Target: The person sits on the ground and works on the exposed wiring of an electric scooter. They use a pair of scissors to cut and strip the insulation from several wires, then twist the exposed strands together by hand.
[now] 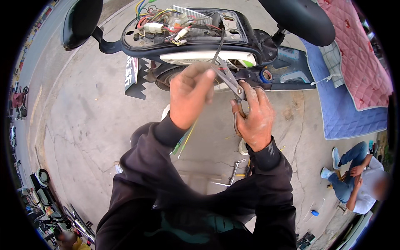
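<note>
My right hand (257,116) grips a pair of metal scissors (230,79) by the handles, with the blades parted and pointing up and left. My left hand (189,93) is closed in a pinch beside the blades, on a thin black cable (219,46). That cable runs down from the open seat compartment of a scooter (183,52). A short reddish strand shows between the blades; the exact spot where they meet the cable is partly hidden by my fingers. Green and yellow wires (186,141) hang below my left hand.
Bundled wires with white connectors (153,27) lie on the scooter. A blue tape roll (266,75) rests on its footboard, near quilted covers (337,96). A socket wrench (236,170) and other tools lie on the ground. A seated person (362,175) is at right.
</note>
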